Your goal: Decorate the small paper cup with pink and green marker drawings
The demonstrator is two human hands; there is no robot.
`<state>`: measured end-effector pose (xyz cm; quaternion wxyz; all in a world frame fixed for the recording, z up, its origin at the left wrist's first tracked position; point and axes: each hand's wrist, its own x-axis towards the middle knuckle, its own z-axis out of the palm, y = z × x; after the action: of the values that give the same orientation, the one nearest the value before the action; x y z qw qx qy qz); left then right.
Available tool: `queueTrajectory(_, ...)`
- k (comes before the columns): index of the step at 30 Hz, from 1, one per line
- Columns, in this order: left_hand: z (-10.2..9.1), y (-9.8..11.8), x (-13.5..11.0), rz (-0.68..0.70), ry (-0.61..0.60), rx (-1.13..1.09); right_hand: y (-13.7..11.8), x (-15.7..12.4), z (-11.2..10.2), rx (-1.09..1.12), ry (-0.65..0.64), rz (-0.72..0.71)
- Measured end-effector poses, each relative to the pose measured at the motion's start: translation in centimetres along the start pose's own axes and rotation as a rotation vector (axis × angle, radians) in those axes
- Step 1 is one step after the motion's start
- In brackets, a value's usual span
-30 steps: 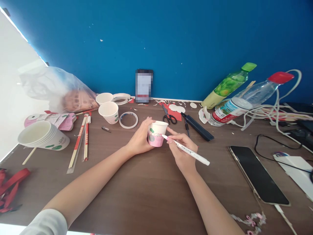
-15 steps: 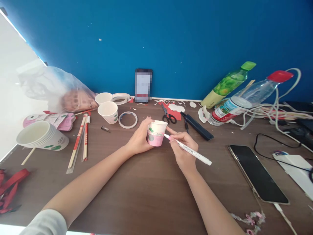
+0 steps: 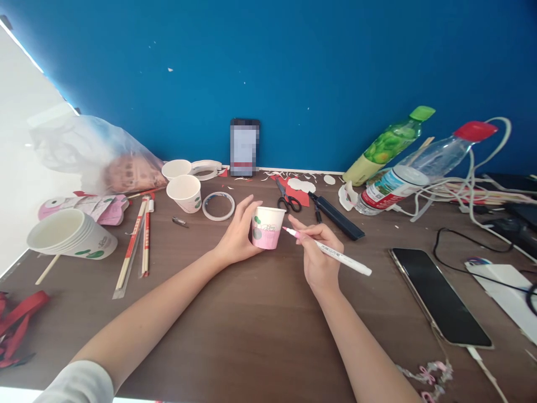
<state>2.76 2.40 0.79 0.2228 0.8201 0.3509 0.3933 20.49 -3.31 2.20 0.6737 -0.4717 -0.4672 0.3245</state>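
Observation:
A white paper cup (image 3: 267,228) with green leaf print stands upright, its lower part coloured pink. My left hand (image 3: 239,238) is curved round the cup's left side and lower edge, some fingers lifted off behind it. In my right hand (image 3: 321,249) is a white marker pen (image 3: 347,261) with a pink tip, gripped like a pencil. The tip points at the cup's right side, a small gap away from it. Behind the cup lie black-handled scissors (image 3: 289,202) on red paper, and to the left a roll of tape (image 3: 218,206).
Two paper cups (image 3: 184,193) and a stack of cups (image 3: 71,235) stand left, near wrapped chopsticks (image 3: 132,246). A phone (image 3: 244,148) leans on the blue wall. At right are two bottles (image 3: 392,190), a black box cutter (image 3: 339,217), cables and another phone (image 3: 440,296).
The marker tip has pulled back from the cup as my right hand moved slightly right. Fingers of my left hand have spread and lifted off the cup's rim.

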Motion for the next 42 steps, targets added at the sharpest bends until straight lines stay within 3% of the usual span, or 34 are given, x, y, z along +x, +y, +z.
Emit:
queueTrajectory(16,-0.1,0.3,0.2,-0.017,-0.028,-0.028,-1.2,-0.2,0.4,-0.143,-0.020,0.015)
queueTrajectory(42,-0.4,0.6,0.3,-0.096,-0.050,-0.038,-0.9,0.2,0.3,-0.134,-0.020,0.040)
